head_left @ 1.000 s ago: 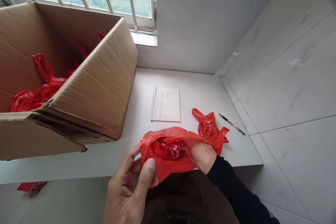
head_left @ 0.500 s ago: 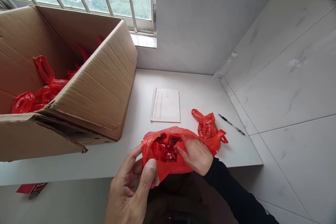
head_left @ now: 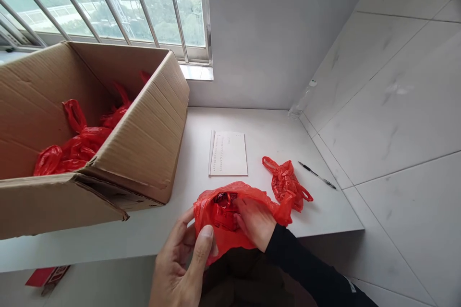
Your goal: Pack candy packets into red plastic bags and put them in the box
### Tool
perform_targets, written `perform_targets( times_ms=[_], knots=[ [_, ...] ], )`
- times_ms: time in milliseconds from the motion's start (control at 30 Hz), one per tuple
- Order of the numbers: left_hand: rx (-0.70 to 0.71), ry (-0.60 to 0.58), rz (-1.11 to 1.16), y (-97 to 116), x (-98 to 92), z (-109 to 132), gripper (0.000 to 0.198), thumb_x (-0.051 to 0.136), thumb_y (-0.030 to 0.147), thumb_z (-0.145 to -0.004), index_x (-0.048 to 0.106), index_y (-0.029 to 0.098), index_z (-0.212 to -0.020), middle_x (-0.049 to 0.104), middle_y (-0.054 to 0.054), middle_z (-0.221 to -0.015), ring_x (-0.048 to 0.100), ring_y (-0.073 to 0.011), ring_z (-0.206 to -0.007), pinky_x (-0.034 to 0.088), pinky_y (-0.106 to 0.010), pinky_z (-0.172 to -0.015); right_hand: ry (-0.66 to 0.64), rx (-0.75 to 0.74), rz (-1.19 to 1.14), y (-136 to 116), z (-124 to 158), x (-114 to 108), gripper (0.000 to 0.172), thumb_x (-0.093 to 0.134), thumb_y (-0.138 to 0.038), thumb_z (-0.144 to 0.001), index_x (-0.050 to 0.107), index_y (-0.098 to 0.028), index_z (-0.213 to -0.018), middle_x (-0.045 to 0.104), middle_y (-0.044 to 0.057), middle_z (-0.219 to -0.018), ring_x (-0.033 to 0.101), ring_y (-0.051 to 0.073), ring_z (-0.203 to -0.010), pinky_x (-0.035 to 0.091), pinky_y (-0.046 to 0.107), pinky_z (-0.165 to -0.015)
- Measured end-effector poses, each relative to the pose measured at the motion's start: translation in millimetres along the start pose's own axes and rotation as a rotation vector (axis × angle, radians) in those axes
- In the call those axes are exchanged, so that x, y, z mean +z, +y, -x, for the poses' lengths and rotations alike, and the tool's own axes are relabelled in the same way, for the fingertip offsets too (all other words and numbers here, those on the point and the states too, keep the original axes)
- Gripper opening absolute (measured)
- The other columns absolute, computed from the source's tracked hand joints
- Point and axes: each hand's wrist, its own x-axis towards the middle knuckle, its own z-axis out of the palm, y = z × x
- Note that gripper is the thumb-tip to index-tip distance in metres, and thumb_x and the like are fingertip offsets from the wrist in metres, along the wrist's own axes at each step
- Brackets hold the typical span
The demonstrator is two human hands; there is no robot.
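Note:
A red plastic bag [head_left: 230, 244] hangs open at the table's front edge. My left hand [head_left: 187, 254] grips its left rim, thumb on the near side and fingers behind. Inside the bag lie small shiny red packets [head_left: 225, 218], some with dark parts. My right hand [head_left: 255, 223] reaches into the bag from the right, its thumb and fingers curled at the packets. Its fingertips are partly hidden, so what they hold is unclear. Just beyond the right hand, a knotted red bag [head_left: 286, 182] lies on the table.
A large cardboard box [head_left: 140, 124] on the left holds several tied red bags [head_left: 84, 146]. On the white table [head_left: 196, 122] are a notebook [head_left: 230, 153], a pen [head_left: 317, 175] and a clear bottle [head_left: 301, 100] by the tiled wall. A barred window is behind the box.
My right hand has shifted slightly left and down, deeper into the bag, and the packets there lie differently. My left hand keeps its hold. The view has tilted up a little.

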Motion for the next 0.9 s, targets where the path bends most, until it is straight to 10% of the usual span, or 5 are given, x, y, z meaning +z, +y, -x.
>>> perform_targets(
  times_ms=[200, 367, 600, 900],
  knots=[
    [-0.009, 0.017, 0.020, 4.9, 1.6, 4.0, 0.049, 0.080, 0.049, -0.077, 0.071, 0.030, -0.121, 0.073, -0.004, -0.124, 0.069, -0.0243, -0.110, 0.058, -0.024, -0.091, -0.038, -0.035, -0.093, -18.8, 17.2, -38.0, 0.032, 0.048, -0.024, -0.100, 0.062, -0.024, -0.129, 0.072, 0.007, -0.107, 0.072, 0.026, -0.091, 0.058, 0.041, -0.078],
    [0.006, 0.062, 0.023, 7.1, 3.2, 2.8, 0.044, 0.078, 0.049, -0.079, 0.073, 0.027, -0.117, 0.075, -0.005, -0.121, 0.070, -0.0265, -0.112, 0.059, -0.025, -0.090, 0.356, -0.228, -0.443, -21.9, 46.7, -82.8, 0.027, 0.053, -0.016, -0.100, 0.063, -0.028, -0.122, 0.073, 0.000, -0.102, 0.069, 0.014, -0.093, 0.056, 0.026, -0.081],
    [0.037, 0.086, 0.043, 9.3, 1.3, 7.2, 0.059, 0.085, 0.047, -0.071, 0.069, 0.027, -0.124, 0.077, -0.007, -0.114, 0.073, -0.0287, -0.102, 0.063, -0.029, -0.081, 0.777, 0.147, -0.411, 29.0, 52.1, -99.4, 0.017, 0.058, -0.034, -0.099, 0.068, -0.029, -0.112, 0.071, 0.001, -0.106, 0.068, 0.018, -0.098, 0.057, 0.032, -0.085],
    [-0.033, 0.193, 0.215, 1.4, 5.8, 11.4, 0.061, 0.092, 0.041, -0.058, 0.074, 0.028, -0.115, 0.078, -0.005, -0.102, 0.073, -0.0260, -0.088, 0.061, -0.026, -0.068, 0.490, 0.312, -0.129, 133.1, 53.1, -53.6, 0.051, 0.052, -0.049, -0.097, 0.051, -0.027, -0.144, 0.058, 0.011, -0.136, 0.052, 0.031, -0.129, 0.049, 0.054, -0.106]
  ],
)
